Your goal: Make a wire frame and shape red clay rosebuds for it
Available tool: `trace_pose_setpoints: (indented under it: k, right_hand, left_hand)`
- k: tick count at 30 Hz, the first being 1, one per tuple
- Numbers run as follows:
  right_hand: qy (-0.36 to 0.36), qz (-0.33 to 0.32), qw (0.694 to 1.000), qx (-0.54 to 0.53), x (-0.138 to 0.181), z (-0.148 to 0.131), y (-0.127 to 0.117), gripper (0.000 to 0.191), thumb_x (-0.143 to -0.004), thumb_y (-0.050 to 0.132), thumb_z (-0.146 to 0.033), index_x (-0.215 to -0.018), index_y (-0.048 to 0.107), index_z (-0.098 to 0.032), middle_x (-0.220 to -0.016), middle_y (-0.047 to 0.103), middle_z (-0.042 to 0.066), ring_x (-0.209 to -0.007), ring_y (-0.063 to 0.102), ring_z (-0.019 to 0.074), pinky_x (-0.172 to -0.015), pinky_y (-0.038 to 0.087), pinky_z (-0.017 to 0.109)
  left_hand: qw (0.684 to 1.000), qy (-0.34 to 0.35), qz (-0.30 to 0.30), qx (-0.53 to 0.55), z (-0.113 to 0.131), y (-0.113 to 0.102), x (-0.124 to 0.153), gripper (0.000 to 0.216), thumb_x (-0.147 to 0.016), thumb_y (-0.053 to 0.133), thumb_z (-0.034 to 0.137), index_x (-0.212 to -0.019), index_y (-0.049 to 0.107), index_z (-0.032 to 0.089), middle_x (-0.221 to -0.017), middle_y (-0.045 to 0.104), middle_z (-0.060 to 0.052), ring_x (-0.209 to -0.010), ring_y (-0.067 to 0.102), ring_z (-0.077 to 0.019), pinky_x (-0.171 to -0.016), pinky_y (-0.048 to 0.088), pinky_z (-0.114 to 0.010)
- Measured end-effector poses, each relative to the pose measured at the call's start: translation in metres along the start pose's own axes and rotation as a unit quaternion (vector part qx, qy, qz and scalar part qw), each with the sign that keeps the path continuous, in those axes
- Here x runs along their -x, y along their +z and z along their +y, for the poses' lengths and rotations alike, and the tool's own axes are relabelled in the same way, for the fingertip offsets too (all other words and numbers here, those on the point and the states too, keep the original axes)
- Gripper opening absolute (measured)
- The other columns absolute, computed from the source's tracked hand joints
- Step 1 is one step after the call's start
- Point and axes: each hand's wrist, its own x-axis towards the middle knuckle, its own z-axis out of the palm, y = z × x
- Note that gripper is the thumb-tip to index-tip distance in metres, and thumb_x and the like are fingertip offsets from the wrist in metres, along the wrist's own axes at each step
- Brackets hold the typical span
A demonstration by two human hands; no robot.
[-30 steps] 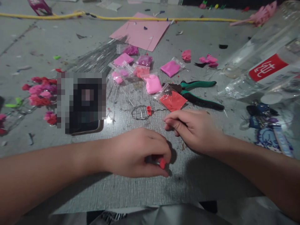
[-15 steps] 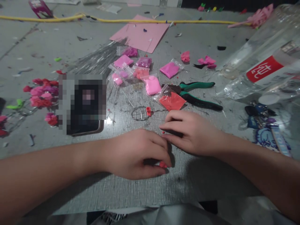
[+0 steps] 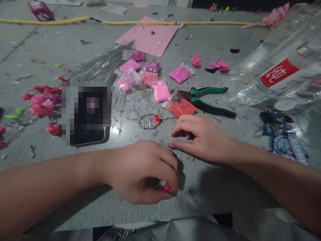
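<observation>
My left hand is low over the grey table, its thumb and finger closed on a small red piece of clay. My right hand rests to its right with fingers curled and a gap between the thumb and forefinger; I see nothing in that gap. Just beyond the hands lies an oval wire frame with a small red clay flower on its twisted stem. Close to my right knuckles is a bag of orange-red clay, overlapping green-handled pliers.
Several bags of pink and purple clay lie beyond, near silver wires and pink paper. At left are a phone and clay flowers. Clear bottles and a bunch of keys are at right.
My left hand has moved slightly down and left with the red clay. The small red ball by my right thumb is no longer visible, and those fingers have shifted slightly.
</observation>
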Motion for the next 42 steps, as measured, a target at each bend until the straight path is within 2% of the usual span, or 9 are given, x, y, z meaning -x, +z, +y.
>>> trace_pose_setpoints:
  k: [4, 11, 14, 18, 22, 26, 30, 35, 42]
  right_hand:
    - [-0.011, -0.038, 0.999, 0.002, 0.001, 0.000, -0.001, 0.021, -0.089, 0.082, -0.035, -0.095, 0.074, -0.016, -0.093, 0.067, 0.004, -0.082, 0.061, 0.0166, -0.072, 0.044, 0.029]
    - [0.052, 0.044, 0.998, -0.016, -0.002, -0.001, 0.000, 0.011, -0.097, 0.072, -0.023, -0.087, 0.073, -0.018, -0.080, 0.071, 0.001, -0.075, 0.062, 0.0138, -0.070, 0.044, 0.027]
    - [0.066, 0.078, 0.994, -0.033, -0.001, 0.000, 0.000, 0.014, -0.101, 0.063, -0.022, -0.093, 0.073, -0.018, -0.081, 0.074, 0.001, -0.074, 0.065, 0.0138, -0.068, 0.047, 0.027]
    - [0.064, 0.172, 0.981, -0.068, 0.004, -0.004, 0.001, 0.013, -0.101, 0.061, -0.023, -0.104, 0.073, -0.019, -0.084, 0.075, 0.001, -0.067, 0.065, 0.0130, -0.062, 0.050, 0.027]
    - [0.045, 0.177, 0.982, -0.052, 0.008, -0.014, 0.001, 0.008, -0.092, 0.065, -0.017, -0.095, 0.072, -0.019, -0.079, 0.072, 0.000, -0.059, 0.059, 0.0106, -0.051, 0.045, 0.024]
    - [0.048, 0.118, 0.990, -0.068, 0.008, -0.021, 0.003, 0.005, -0.091, 0.068, -0.017, -0.093, 0.073, -0.017, -0.075, 0.068, -0.001, -0.057, 0.057, 0.0087, -0.051, 0.044, 0.022]
    - [0.042, 0.114, 0.990, -0.071, 0.007, -0.023, 0.005, 0.008, -0.092, 0.067, -0.016, -0.095, 0.075, -0.016, -0.078, 0.072, 0.000, -0.058, 0.057, 0.0076, -0.051, 0.044, 0.020]
    - [0.030, 0.117, 0.990, -0.075, 0.008, -0.023, 0.006, 0.007, -0.092, 0.068, -0.015, -0.093, 0.075, -0.016, -0.077, 0.072, 0.000, -0.058, 0.058, 0.0075, -0.053, 0.044, 0.020]
    - [0.045, 0.092, 0.988, -0.114, 0.007, -0.022, 0.002, 0.013, -0.084, 0.065, -0.009, -0.078, 0.063, -0.020, -0.066, 0.060, -0.004, -0.058, 0.053, 0.0097, -0.054, 0.041, 0.024]
  left_hand:
    - [1.000, -0.004, 0.005, 0.022, 0.001, -0.001, -0.001, 0.017, -0.088, 0.067, 0.014, -0.097, 0.074, 0.026, -0.084, 0.078, -0.008, -0.081, 0.073, -0.0224, -0.077, 0.058, -0.035]
    - [0.998, -0.015, 0.032, 0.061, 0.003, -0.005, 0.000, 0.018, -0.089, 0.070, 0.013, -0.105, 0.075, 0.022, -0.093, 0.078, -0.012, -0.085, 0.073, -0.0208, -0.078, 0.060, -0.032]
    - [0.978, -0.090, 0.151, 0.114, 0.003, -0.003, 0.001, 0.021, -0.088, 0.075, 0.016, -0.108, 0.074, 0.019, -0.088, 0.077, -0.009, -0.073, 0.071, -0.0157, -0.066, 0.059, -0.027]
    - [0.896, -0.232, 0.341, 0.165, 0.002, 0.002, 0.000, 0.017, -0.087, 0.080, 0.025, -0.099, 0.072, 0.016, -0.082, 0.074, -0.004, -0.070, 0.068, -0.0123, -0.062, 0.056, -0.022]
    - [0.857, -0.264, 0.416, 0.152, 0.000, 0.005, -0.002, 0.015, -0.086, 0.082, 0.028, -0.095, 0.073, 0.019, -0.085, 0.075, -0.003, -0.075, 0.070, -0.0138, -0.067, 0.058, -0.025]
    - [0.870, -0.246, 0.421, 0.074, 0.001, 0.008, -0.003, 0.010, -0.087, 0.082, 0.026, -0.093, 0.076, 0.021, -0.090, 0.078, -0.002, -0.080, 0.072, -0.0145, -0.072, 0.059, -0.027]
    - [0.880, -0.207, 0.423, -0.053, 0.000, 0.010, -0.003, 0.005, -0.087, 0.080, 0.020, -0.092, 0.080, 0.022, -0.088, 0.080, 0.000, -0.079, 0.073, -0.0130, -0.072, 0.056, -0.025]
    - [0.878, -0.189, 0.423, -0.119, -0.003, 0.012, -0.002, 0.007, -0.086, 0.082, 0.019, -0.093, 0.082, 0.021, -0.085, 0.080, 0.000, -0.076, 0.073, -0.0122, -0.070, 0.055, -0.024]
    - [0.909, -0.130, 0.358, -0.172, 0.001, 0.008, 0.000, 0.009, -0.092, 0.075, 0.016, -0.100, 0.080, 0.017, -0.087, 0.079, -0.001, -0.076, 0.072, -0.0106, -0.070, 0.055, -0.022]
